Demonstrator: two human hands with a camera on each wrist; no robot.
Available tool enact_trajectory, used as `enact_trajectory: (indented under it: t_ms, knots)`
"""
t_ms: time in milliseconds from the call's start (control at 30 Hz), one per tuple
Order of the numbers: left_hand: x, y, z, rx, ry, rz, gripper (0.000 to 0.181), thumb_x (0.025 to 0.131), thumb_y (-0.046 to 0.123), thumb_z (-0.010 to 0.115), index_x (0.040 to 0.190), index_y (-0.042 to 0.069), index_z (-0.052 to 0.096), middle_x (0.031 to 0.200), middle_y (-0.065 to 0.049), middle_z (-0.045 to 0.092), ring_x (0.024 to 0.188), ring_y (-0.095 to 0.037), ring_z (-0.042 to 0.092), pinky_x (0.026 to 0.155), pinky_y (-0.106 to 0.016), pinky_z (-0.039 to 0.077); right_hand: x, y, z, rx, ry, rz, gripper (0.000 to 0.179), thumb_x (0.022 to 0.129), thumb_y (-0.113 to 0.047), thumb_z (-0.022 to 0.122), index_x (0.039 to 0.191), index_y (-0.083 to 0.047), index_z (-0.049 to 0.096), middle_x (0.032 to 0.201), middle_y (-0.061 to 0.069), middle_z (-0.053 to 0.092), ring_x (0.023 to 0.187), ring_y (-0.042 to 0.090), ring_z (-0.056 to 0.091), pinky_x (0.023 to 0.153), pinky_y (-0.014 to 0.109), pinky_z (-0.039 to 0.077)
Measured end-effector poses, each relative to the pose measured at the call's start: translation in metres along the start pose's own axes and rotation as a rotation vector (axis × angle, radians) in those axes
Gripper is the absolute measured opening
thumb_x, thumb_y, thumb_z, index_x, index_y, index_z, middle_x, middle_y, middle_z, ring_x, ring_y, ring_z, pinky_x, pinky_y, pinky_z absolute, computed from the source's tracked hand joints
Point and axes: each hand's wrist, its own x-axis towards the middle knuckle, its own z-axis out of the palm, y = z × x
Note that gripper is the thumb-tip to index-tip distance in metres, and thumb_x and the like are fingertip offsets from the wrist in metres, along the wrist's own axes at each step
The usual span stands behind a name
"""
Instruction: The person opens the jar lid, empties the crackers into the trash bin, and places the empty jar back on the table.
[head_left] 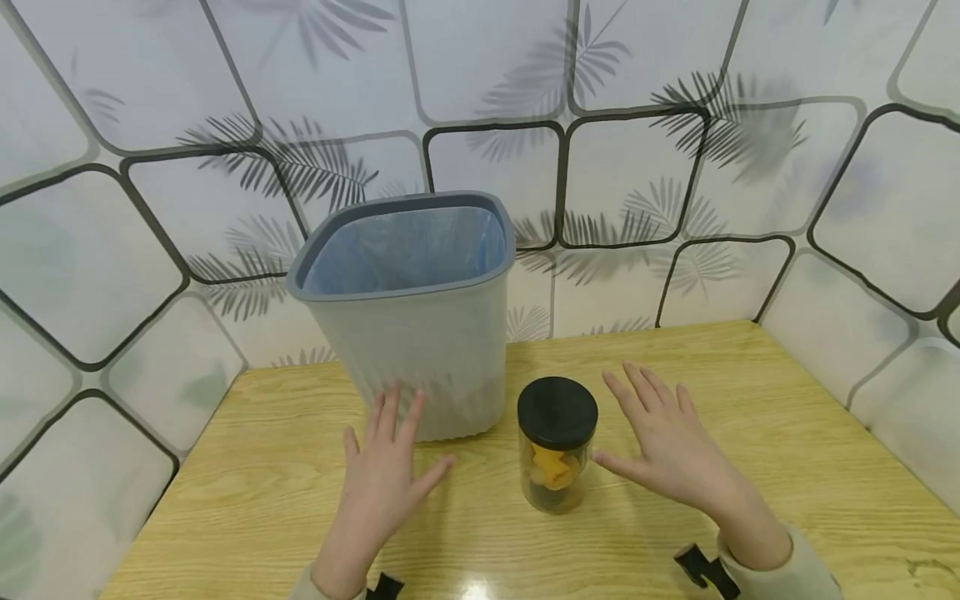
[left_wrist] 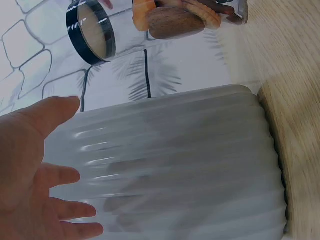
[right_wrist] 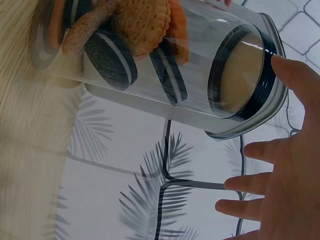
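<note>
A clear jar (head_left: 534, 475) with a black lid (head_left: 557, 412) stands upright on the table. Through its wall in the right wrist view appear dark sandwich cookies (right_wrist: 110, 62), a round golden biscuit (right_wrist: 140, 25) and a brown stick-shaped piece (right_wrist: 90, 32). Left of and behind the jar is a light grey bin (head_left: 420, 350) with a blue inside. My left hand (head_left: 382, 475), fingers spread, hovers in front of the bin and holds nothing. Beside the jar's right side, my right hand (head_left: 667, 454) is also spread and empty; whether its thumb touches the jar I cannot tell.
Beneath everything is a light wood-grain table (head_left: 255, 483). Walls (head_left: 495, 75) with a leaf and rounded-line pattern stand at the back and both sides. Dark clips (head_left: 705, 571) show at the sleeves.
</note>
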Motion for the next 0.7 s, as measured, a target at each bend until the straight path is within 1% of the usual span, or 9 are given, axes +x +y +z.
enact_trajectory:
  t_ms: [100, 200, 300, 467, 700]
  knots:
    - [0.0011, -0.0005, -0.0004, -0.026, 0.086, 0.027, 0.076, 0.075, 0.049, 0.064, 0.133, 0.008, 0.039, 0.136, -0.02, 0.031, 0.121, -0.037, 0.033, 0.085, -0.066, 0.027, 0.0015, -0.0001, -0.0002, 0.009, 0.038, -0.01, 0.085, 0.076, -0.053, 0.061, 0.139, -0.006, 0.026, 0.138, 0.022, 0.026, 0.123, 0.041, 0.024, 0.09, 0.066, 0.016]
    - [0.0014, -0.0019, 0.0003, -0.046, 0.166, 0.073, 0.072, 0.073, 0.043, 0.068, 0.129, 0.004, 0.044, 0.129, -0.022, 0.04, 0.111, -0.038, 0.043, 0.083, -0.059, 0.035, 0.0025, -0.0001, -0.0002, 0.02, 0.074, -0.024, 0.083, 0.076, -0.047, 0.063, 0.138, -0.005, 0.028, 0.134, 0.022, 0.032, 0.118, 0.04, 0.031, 0.09, 0.063, 0.02]
    - [0.0019, -0.0034, 0.002, -0.063, 0.225, 0.115, 0.069, 0.072, 0.04, 0.071, 0.124, 0.001, 0.048, 0.121, -0.022, 0.047, 0.104, -0.037, 0.049, 0.081, -0.054, 0.04, 0.0036, 0.0001, 0.0004, 0.036, 0.112, -0.045, 0.081, 0.075, -0.043, 0.066, 0.135, -0.001, 0.032, 0.129, 0.023, 0.038, 0.113, 0.04, 0.038, 0.089, 0.059, 0.025]
    - [0.0019, -0.0043, 0.003, -0.072, 0.27, 0.145, 0.062, 0.071, 0.036, 0.072, 0.116, -0.002, 0.054, 0.111, -0.021, 0.055, 0.098, -0.035, 0.053, 0.078, -0.05, 0.043, 0.005, 0.0005, 0.0012, 0.062, 0.172, -0.064, 0.075, 0.073, -0.038, 0.069, 0.13, 0.003, 0.04, 0.122, 0.022, 0.047, 0.107, 0.039, 0.044, 0.087, 0.053, 0.033]
    - [0.0028, -0.0016, 0.0027, -0.075, 0.32, 0.182, 0.052, 0.071, 0.033, 0.071, 0.105, -0.004, 0.06, 0.103, -0.019, 0.06, 0.09, -0.033, 0.058, 0.074, -0.045, 0.047, 0.0051, 0.0016, 0.001, 0.053, 0.216, -0.069, 0.067, 0.072, -0.034, 0.07, 0.123, 0.003, 0.047, 0.115, 0.018, 0.054, 0.102, 0.035, 0.05, 0.083, 0.05, 0.038]
